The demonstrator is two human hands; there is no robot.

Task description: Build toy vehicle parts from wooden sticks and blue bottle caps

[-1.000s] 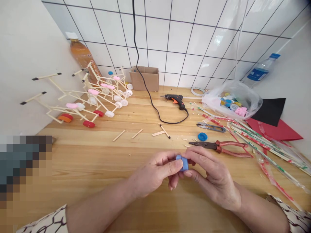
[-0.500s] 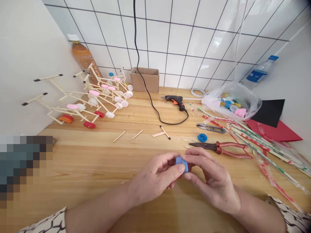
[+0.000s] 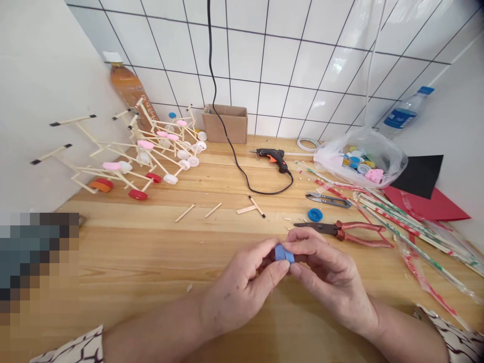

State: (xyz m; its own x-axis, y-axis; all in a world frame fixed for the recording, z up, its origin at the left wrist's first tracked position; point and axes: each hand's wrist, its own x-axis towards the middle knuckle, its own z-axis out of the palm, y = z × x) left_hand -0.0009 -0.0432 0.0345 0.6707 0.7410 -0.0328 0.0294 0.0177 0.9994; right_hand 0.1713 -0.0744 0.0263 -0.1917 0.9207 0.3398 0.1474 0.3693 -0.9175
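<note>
Between both sets of fingertips is a small blue bottle cap (image 3: pixel 284 253), seen side-on above the wooden table. My left hand (image 3: pixel 251 280) pinches it with the thumb in front. My right hand (image 3: pixel 327 275) grips its other side between thumb and index finger. Just beyond the hands lie red-handled pliers (image 3: pixel 342 229) and a second blue cap (image 3: pixel 315 215). Left of these, a stick with black ends (image 3: pixel 256 206) touches a short plain stick (image 3: pixel 246 209), and two loose sticks lie farther left. The far side of the held cap is hidden by my fingers.
A black glue gun (image 3: pixel 274 157) with its cord lies at the back. Stick-built models with cap wheels (image 3: pixel 138 194) stand at left. To the right are snips (image 3: pixel 328 199), a plastic bag of caps (image 3: pixel 327 164), wrapped sticks (image 3: pixel 416 232) and coloured sheets (image 3: pixel 423 174).
The blue cap has turned slightly between my fingers, and my left thumb has shifted down on it. Both hands stay in nearly the same place.
</note>
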